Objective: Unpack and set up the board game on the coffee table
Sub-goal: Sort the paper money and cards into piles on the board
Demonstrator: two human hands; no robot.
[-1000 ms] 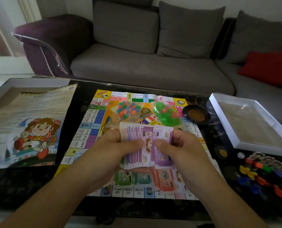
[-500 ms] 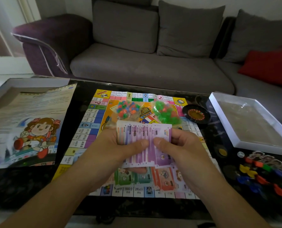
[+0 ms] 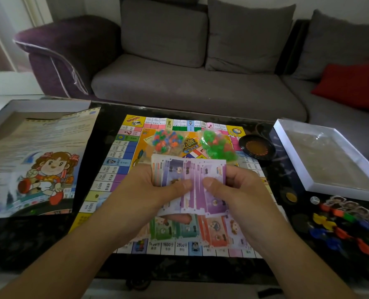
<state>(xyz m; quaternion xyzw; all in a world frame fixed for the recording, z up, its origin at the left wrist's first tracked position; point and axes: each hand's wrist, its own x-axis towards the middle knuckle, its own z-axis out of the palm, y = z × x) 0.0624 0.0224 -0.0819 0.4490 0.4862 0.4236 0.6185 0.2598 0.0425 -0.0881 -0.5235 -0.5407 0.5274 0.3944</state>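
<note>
Gripped between both hands, a fanned sheaf of purple play money (image 3: pixel 190 186); left hand (image 3: pixel 149 190) curled round its left edge with thumb pressed across the face, right hand (image 3: pixel 239 190) pinching the right edge the same way, thumbs nearly meeting at the middle; held above the game board (image 3: pixel 118 167), which lies flat at the centre of the dark coffee table (image 3: pixel 28 240).

Already laid on the board's near edge, just under the hands: green notes (image 3: pixel 170 229) and orange notes (image 3: pixel 215 231) in separate piles; on the far half of the board, a clear bag of mixed coloured pieces (image 3: pixel 166 140) and a second bag of green pieces (image 3: pixel 217 143), both unopened by the look of them; just off the far right corner, a black round spinner (image 3: pixel 255 146).

To the left, the printed box lid (image 3: pixel 39 165) with a cartoon figure; to the right, the white box tray (image 3: pixel 328 154), and nearer, loose coloured pawns (image 3: pixel 338 225), a die (image 3: pixel 314 200) and card figures (image 3: pixel 349 205) on the tabletop.

Step in hand, judging by the piles: sorting banknotes by colour; well into the setup, board spread and box emptied, bags not yet dealt with.

Next move likely calls for squaring the purple fan into a neat stack and setting it down beside the orange pile without disturbing either; thin paper, apt to slide and scatter if dropped loosely.
</note>
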